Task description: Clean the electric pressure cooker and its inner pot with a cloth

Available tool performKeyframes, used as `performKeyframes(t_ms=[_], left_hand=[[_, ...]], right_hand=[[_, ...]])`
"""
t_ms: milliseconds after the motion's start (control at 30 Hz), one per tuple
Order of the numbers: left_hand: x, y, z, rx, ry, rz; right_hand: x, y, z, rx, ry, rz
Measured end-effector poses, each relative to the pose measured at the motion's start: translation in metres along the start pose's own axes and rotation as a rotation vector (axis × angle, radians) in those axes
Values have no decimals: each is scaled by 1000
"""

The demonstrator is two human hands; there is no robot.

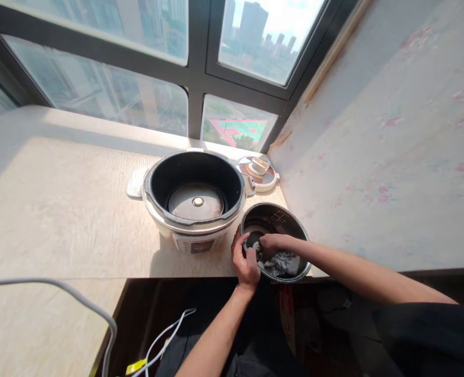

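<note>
- At the near right edge of the counter (59, 209): inner pot (294, 220), with the fingers of the left hand (246, 266) clamped on its left rim.
- Right hand (273, 243) inside the pot, fingers curled on the grey cloth (283, 264) directly beneath.

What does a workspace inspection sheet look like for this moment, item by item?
Surface: pale wood-grain counter, sunlit.
Job's things: dark round metal inner pot at the counter edge, crumpled grey cloth inside it.
Clutter: open cream electric cooker body, empty; round lid behind it.
Grippers: left hand grips the pot rim; right hand rests on the cloth inside, grip unclear.
Cables: thick white cable lower left; thin white cords below the counter.
Surroundings: dark-framed window; pale floral wall covering on the right.
</note>
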State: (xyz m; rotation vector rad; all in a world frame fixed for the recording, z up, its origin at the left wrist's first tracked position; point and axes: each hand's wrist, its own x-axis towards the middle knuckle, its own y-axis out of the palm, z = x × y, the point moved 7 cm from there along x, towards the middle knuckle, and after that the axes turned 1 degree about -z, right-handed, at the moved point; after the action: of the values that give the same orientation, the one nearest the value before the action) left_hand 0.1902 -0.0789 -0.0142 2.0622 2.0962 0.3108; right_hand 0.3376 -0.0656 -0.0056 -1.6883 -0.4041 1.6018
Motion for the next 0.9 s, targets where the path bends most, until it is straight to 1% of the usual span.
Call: performKeyframes(t_ms=[67,167,300,433,500,567,667,733,833,900], left_hand=[[1,1,0,13,1,22],[3,1,-3,31,41,55],[6,1,-8,58,97,101],[9,-1,-11,104,107,133],[10,-3,-13,125,102,156],[11,-4,-15,145,90,191],[11,-5,-21,191,60,220],[11,-5,-26,222,31,224],[9,-4,-40,276,16,229],[4,-6,-57,303,52,202]], right_hand=[[2,5,9,100,-5,24],[6,3,16,267,0,0],[8,-7,13,491,33,-52],[-5,-23,7,732,17,-151],[-16,-31,2,831,-18,-184],[-30,-42,-7,944,-67,-252],[-60,-60,-30,1092,-133,-441],[-82,-68,-45,1135,-135,-555],[-112,-70,-63,1183,-119,-649],[-128,-71,-68,1203,-145,-695]])
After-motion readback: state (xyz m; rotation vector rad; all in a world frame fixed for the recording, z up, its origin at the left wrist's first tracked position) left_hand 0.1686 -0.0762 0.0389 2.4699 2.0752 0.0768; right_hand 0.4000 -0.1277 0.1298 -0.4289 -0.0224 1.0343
